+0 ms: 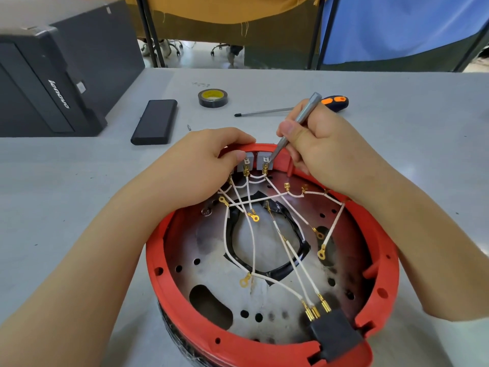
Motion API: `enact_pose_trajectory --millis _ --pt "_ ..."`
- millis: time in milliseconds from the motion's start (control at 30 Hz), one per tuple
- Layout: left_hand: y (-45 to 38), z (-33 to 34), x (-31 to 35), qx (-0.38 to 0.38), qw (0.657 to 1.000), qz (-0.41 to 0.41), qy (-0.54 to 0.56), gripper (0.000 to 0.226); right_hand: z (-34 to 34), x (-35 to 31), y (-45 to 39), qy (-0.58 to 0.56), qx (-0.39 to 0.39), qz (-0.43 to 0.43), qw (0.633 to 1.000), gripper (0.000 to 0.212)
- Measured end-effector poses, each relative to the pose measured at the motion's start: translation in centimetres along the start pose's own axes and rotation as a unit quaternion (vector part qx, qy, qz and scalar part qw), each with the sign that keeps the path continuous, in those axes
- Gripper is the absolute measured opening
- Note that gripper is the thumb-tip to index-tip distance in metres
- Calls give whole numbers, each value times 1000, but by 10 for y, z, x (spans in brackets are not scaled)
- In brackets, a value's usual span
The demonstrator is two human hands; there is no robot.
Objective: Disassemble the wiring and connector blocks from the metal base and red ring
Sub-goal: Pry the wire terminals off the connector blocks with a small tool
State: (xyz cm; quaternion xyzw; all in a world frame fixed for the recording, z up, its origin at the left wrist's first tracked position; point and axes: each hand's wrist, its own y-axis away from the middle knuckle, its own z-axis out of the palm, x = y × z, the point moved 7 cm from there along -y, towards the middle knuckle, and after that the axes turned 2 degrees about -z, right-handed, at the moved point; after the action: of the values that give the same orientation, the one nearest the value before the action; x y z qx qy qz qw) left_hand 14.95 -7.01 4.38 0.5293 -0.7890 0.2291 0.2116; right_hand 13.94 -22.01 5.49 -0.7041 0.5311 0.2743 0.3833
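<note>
The left hand pinches the small grey connector blocks on the big red plastic ring on the table, keeping them steady while the right hand grips a thin grey metal tool, poking them

matt red plastic ring, scorched metal base

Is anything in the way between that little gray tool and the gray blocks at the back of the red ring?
Nothing visible. The right hand holds the gray tool with its tip already on the right gray block. The left hand grips beside the left gray block, clear of the tip.
</note>
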Motion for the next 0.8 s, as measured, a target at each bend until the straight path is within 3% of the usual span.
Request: enact_pose_trajectory --millis 267,800 --pt "0 5 1 -25 999 23 4 35 2 -2 6 17 7 -14 1000 18" --pt "-2 7 5 -28 999 19 -1 35 1 5 -7 5 -9 43 999 14"
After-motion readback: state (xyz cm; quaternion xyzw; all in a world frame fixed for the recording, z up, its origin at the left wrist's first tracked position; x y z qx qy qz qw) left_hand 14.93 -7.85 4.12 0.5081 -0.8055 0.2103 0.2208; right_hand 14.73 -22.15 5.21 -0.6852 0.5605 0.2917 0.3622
